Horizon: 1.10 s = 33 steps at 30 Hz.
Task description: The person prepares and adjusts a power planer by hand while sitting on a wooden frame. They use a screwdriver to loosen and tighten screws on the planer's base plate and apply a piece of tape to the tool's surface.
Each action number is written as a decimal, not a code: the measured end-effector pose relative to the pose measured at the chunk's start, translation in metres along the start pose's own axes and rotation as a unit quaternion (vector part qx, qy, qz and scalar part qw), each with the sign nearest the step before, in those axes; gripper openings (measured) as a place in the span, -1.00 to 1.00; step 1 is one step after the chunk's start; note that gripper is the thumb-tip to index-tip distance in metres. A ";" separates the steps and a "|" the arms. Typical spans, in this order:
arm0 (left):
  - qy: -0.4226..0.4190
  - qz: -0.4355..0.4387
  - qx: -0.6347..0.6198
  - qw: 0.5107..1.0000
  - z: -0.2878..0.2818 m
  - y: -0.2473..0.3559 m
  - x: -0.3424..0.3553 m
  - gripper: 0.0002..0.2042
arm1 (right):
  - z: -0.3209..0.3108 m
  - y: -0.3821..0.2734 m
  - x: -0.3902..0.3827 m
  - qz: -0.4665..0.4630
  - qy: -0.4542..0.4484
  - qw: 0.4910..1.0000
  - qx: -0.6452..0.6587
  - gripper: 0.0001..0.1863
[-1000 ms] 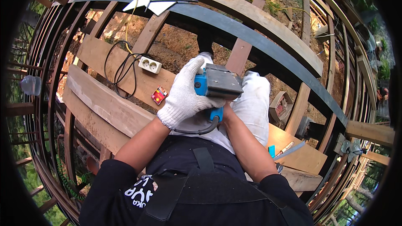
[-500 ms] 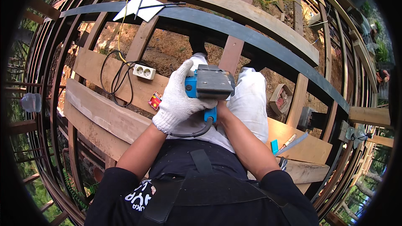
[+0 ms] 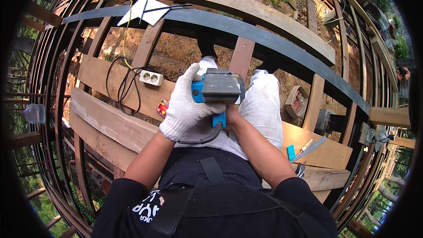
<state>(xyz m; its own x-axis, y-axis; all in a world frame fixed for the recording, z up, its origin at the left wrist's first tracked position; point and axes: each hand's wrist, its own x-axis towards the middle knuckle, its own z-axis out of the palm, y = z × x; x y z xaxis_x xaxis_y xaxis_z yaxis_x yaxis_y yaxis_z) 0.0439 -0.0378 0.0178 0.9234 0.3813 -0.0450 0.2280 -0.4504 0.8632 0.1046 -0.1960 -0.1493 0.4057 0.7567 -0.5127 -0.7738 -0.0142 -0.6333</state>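
My left hand (image 3: pixel 185 108), in a white knit glove, grips a blue power planer (image 3: pixel 219 89) from the left, thumb up along its side. The tool rests over my lap with its dark flat metal plate upward and its cord curving down from the blue handle. My bare right hand (image 3: pixel 233 117) is behind the tool at the handle, its fingers mostly hidden, apparently holding it. A red-and-yellow packet (image 3: pixel 162 108) lies on a plank just left of the glove, below a white power strip (image 3: pixel 150 77) with a coiled black cable (image 3: pixel 123 92).
Around me are wooden joists, loose planks (image 3: pixel 114 123) and a dark steel beam (image 3: pixel 273 39) over dirt. A white sheet (image 3: pixel 152 15) with dark rods lies ahead. At right are an open box (image 3: pixel 296 101), a chisel (image 3: pixel 306 146), a teal object (image 3: pixel 291 153) and a metal rule (image 3: pixel 314 149).
The view has shifted slightly. The planer has turned a little, so its plate sits more level across the picture. Both hands stay on it.
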 end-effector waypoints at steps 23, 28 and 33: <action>-0.007 0.020 0.000 1.000 0.000 -0.005 -0.002 0.24 | 0.012 -0.007 -0.008 -0.018 0.052 0.998 -0.018 -0.33; -0.012 0.044 0.001 0.999 -0.007 -0.003 -0.017 0.22 | 0.014 -0.005 -0.011 -0.027 0.058 0.998 -0.010 -0.43; -0.012 0.083 -0.018 0.996 -0.014 -0.013 -0.037 0.20 | 0.021 -0.011 -0.018 -0.034 0.062 0.997 -0.033 -0.47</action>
<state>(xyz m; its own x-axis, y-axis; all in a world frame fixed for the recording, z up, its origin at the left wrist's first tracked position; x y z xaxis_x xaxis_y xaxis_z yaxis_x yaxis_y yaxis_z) 0.0023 -0.0346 0.0149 0.9545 0.2845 0.0894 0.0598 -0.4763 0.8773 0.0956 -0.1956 -0.1208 0.5163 0.6703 -0.5330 -0.7108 -0.0118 -0.7033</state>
